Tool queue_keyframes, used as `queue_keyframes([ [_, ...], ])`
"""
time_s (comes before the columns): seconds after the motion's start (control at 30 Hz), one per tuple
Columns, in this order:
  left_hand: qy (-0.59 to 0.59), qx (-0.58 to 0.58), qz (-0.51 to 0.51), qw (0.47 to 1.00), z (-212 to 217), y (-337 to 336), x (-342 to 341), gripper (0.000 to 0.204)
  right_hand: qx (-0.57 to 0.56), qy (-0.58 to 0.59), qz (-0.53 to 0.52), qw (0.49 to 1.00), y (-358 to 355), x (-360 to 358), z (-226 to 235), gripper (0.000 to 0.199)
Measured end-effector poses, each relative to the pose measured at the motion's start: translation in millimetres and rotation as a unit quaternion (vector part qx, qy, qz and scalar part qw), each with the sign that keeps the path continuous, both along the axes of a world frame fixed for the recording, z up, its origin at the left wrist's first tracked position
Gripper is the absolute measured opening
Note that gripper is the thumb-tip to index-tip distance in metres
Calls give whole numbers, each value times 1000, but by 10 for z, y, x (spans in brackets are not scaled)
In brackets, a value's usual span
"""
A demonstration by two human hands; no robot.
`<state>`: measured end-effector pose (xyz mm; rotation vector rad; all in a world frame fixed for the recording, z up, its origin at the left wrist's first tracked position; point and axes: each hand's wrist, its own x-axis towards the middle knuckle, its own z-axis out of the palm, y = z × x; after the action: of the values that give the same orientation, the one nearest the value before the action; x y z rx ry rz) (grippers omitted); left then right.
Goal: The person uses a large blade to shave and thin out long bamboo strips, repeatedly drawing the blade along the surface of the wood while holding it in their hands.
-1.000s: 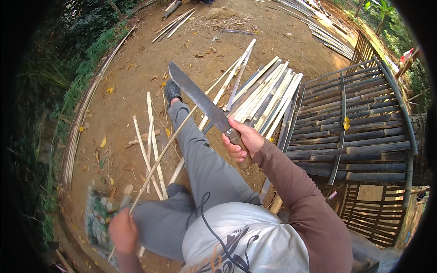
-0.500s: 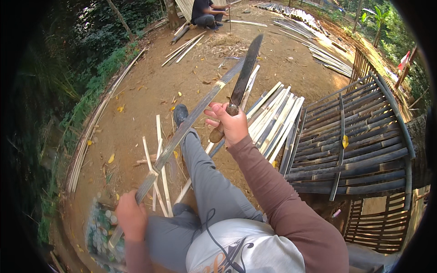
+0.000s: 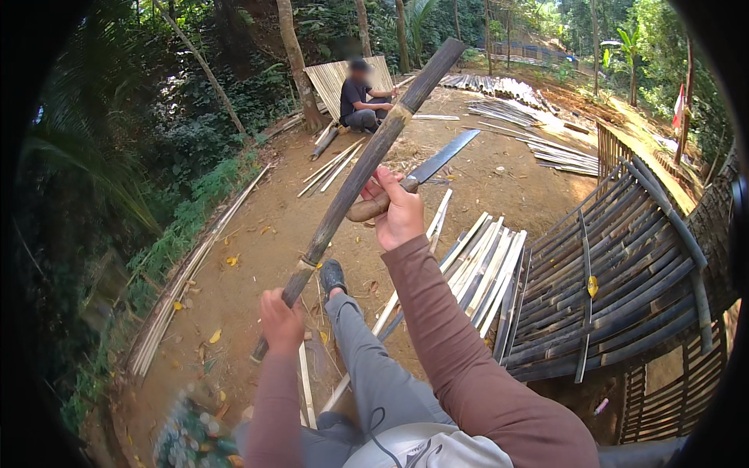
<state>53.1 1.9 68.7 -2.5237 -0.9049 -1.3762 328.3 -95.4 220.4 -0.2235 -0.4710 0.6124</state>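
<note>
A long dark bamboo piece [image 3: 355, 187] with pale joints slants from the lower left up to the far middle. My left hand [image 3: 282, 320] is wrapped round it near its lower end. In my right hand [image 3: 401, 212] is a machete [image 3: 446, 156], gripped by its brown wooden handle, with the blade pointing up and to the right. The right fingers lie close beside the bamboo; whether they touch it I cannot tell. Below my right forearm, split bamboo strips [image 3: 477, 269] lie on the ground in a loose bundle.
A dark slatted bamboo platform [image 3: 616, 273] stands at the right, with a yellow leaf on it. Another person [image 3: 361, 101] squats at the back before a pale slatted panel [image 3: 324, 84]. More strips [image 3: 569, 156] lie at the far right. Long poles [image 3: 195, 269] edge the ground at the left.
The bamboo piece has been raised and turned, showing its dark side. My left hand has moved up and right. The machete has tipped from nearly upright toward the right. The view has lifted.
</note>
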Motion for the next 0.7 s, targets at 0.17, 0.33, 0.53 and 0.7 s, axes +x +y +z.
queue_keyframes([
  [0.17,-61,-23,-28,997,307,51,417,45,30,3,-2,1000,-152,-191,580,23],
  [0.33,-38,-45,-53,997,308,-79,718,58,7,-71,-85,994,-187,107,654,28],
  [0.53,103,-158,-72,979,731,-381,649,89,-53,-139,-121,981,-239,226,414,28],
  [0.7,-66,-175,-230,955,1939,-656,554,83,-140,-195,-132,962,-254,132,-42,28],
])
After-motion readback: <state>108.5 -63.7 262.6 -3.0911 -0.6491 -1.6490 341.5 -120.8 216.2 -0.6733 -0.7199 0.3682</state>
